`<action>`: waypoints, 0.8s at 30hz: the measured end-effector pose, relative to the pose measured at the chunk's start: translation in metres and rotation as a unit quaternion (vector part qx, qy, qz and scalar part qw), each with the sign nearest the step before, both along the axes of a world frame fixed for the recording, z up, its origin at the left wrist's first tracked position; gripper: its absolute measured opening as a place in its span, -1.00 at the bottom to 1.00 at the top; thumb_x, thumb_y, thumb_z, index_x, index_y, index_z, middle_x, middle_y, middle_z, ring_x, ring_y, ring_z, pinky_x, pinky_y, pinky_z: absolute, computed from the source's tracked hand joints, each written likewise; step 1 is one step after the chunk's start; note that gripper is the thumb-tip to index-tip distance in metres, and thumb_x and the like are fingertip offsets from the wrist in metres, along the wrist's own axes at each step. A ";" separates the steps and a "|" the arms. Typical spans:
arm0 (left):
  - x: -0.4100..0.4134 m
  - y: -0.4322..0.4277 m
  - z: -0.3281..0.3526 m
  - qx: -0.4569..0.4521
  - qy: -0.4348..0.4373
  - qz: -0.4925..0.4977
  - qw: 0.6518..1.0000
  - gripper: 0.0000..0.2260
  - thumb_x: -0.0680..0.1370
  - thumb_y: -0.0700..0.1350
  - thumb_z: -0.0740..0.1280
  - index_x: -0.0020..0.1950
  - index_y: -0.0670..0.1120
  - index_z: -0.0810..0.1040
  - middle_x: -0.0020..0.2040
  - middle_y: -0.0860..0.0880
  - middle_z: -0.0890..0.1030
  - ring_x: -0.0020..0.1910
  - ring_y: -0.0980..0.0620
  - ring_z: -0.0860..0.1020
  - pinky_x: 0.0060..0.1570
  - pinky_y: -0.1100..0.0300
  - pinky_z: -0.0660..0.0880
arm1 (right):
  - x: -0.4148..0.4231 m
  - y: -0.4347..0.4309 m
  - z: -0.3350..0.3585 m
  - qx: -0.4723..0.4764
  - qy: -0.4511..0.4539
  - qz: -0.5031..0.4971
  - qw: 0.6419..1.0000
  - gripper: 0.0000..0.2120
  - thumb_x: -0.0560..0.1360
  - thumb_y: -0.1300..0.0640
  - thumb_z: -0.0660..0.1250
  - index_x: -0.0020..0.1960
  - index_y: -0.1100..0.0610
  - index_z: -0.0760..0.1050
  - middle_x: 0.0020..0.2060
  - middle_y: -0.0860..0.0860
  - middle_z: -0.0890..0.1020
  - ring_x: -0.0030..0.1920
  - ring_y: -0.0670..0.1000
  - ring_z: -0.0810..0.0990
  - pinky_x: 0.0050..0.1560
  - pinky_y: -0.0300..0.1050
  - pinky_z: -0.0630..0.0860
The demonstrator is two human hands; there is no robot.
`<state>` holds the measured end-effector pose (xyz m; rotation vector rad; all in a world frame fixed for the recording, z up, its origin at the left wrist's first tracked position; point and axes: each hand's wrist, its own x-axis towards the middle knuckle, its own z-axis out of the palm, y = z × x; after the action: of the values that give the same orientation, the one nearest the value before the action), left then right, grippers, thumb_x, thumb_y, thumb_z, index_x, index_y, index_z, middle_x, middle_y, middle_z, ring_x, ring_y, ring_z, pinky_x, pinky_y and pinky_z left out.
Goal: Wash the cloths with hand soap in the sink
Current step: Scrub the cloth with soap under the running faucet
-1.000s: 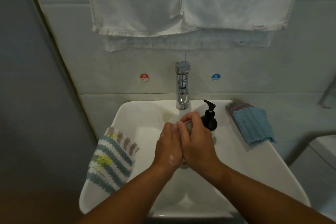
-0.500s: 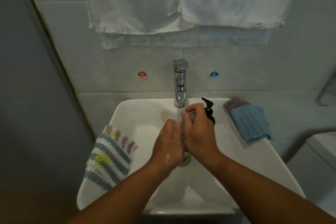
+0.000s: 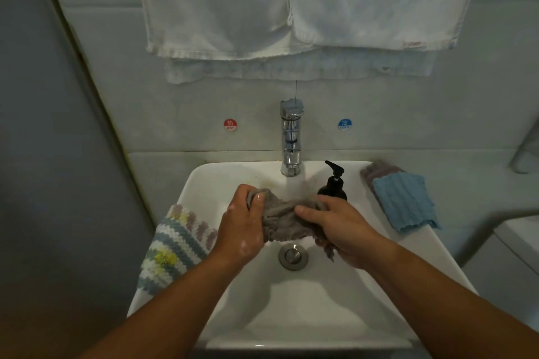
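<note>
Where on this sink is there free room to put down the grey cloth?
Free: the basin floor between drain and the front rim of the sink; the back-left corner beside the faucet; a strip of right rim nearer than the blue cloth. Crowded: the left rim, under the striped cloth, and the back right, by the soap bottle.
</note>
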<state>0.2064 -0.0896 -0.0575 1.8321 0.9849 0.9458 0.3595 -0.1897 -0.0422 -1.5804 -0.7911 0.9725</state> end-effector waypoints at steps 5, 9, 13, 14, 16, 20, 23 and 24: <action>0.011 -0.012 -0.004 -0.020 0.020 -0.016 0.999 -0.85 0.70 0.10 0.13 0.04 0.10 0.43 -0.12 -0.05 0.60 -0.18 -0.09 0.64 -0.30 -0.04 0.64 | -0.010 0.009 -0.005 0.044 0.037 -0.064 0.996 -0.92 0.59 0.10 0.34 0.00 0.12 0.52 -0.16 0.10 0.63 -0.22 0.04 0.58 -0.33 -0.08 0.49; 0.022 -0.029 -0.002 -0.021 -0.004 -0.029 0.999 -0.81 0.70 0.12 0.11 0.07 0.08 0.44 -0.08 -0.02 0.61 -0.12 0.01 0.63 -0.18 0.06 0.66 | -0.025 0.019 -0.003 0.091 -0.052 -0.144 0.984 -0.81 0.56 -0.04 0.38 -0.03 0.08 0.55 -0.19 0.02 0.65 -0.22 0.00 0.64 -0.24 -0.08 0.59; 0.030 -0.043 0.002 -0.035 -0.020 -0.037 0.999 -0.82 0.71 0.08 0.09 0.12 0.07 0.44 -0.07 0.01 0.61 -0.12 0.07 0.62 -0.19 0.19 0.61 | -0.021 0.030 -0.005 0.112 -0.159 -0.202 0.960 -0.89 0.61 0.00 0.33 0.02 0.04 0.53 -0.14 -0.03 0.64 -0.11 -0.05 0.64 -0.03 -0.05 0.63; 0.031 -0.044 0.001 -0.041 -0.025 -0.037 0.998 -0.84 0.72 0.06 0.10 0.12 0.08 0.44 -0.06 -0.01 0.62 -0.12 0.04 0.63 -0.19 0.16 0.61 | -0.018 0.032 -0.005 0.113 -0.167 -0.213 0.956 -0.89 0.62 0.00 0.32 0.02 0.04 0.52 -0.15 -0.04 0.63 -0.11 -0.05 0.64 -0.03 -0.06 0.64; 0.030 -0.038 -0.004 -0.060 -0.042 -0.026 0.997 -0.89 0.71 0.03 0.13 0.07 0.12 0.44 -0.06 -0.05 0.61 -0.11 -0.06 0.63 -0.23 0.06 0.61 | -0.011 0.033 -0.003 0.117 -0.183 -0.231 0.948 -0.88 0.62 -0.01 0.31 0.01 0.03 0.52 -0.16 -0.05 0.63 -0.12 -0.07 0.65 -0.09 -0.09 0.65; 0.027 -0.029 -0.006 -0.104 -0.050 0.002 0.993 -0.87 0.71 0.03 0.13 0.03 0.13 0.44 -0.02 -0.06 0.60 -0.08 -0.08 0.63 -0.26 0.06 0.61 | -0.009 0.028 0.000 0.125 -0.163 -0.233 0.951 -0.84 0.62 -0.05 0.30 0.01 0.03 0.52 -0.14 -0.04 0.63 -0.10 -0.07 0.64 -0.15 -0.18 0.62; 0.033 -0.037 0.001 -0.076 -0.054 0.011 0.996 -0.84 0.71 0.05 0.12 0.04 0.09 0.46 -0.07 -0.02 0.60 -0.09 -0.03 0.62 -0.11 -0.04 0.64 | -0.030 0.024 -0.003 0.111 -0.150 -0.205 0.961 -0.84 0.62 -0.07 0.29 -0.04 0.01 0.50 -0.18 -0.02 0.63 -0.14 -0.04 0.65 -0.18 -0.19 0.59; 0.035 -0.036 0.003 -0.066 -0.046 0.034 0.996 -0.83 0.71 0.05 0.11 0.04 0.07 0.46 -0.09 0.01 0.60 -0.09 -0.01 0.61 -0.04 -0.06 0.63 | -0.042 0.020 -0.005 0.113 -0.156 -0.191 0.962 -0.83 0.62 -0.07 0.28 -0.06 0.01 0.49 -0.20 -0.02 0.63 -0.15 -0.04 0.65 -0.17 -0.16 0.60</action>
<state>0.2411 -0.1254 -0.0545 1.6406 1.0317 0.9742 0.3178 -0.1695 -0.0476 -1.6233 -0.7417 0.3452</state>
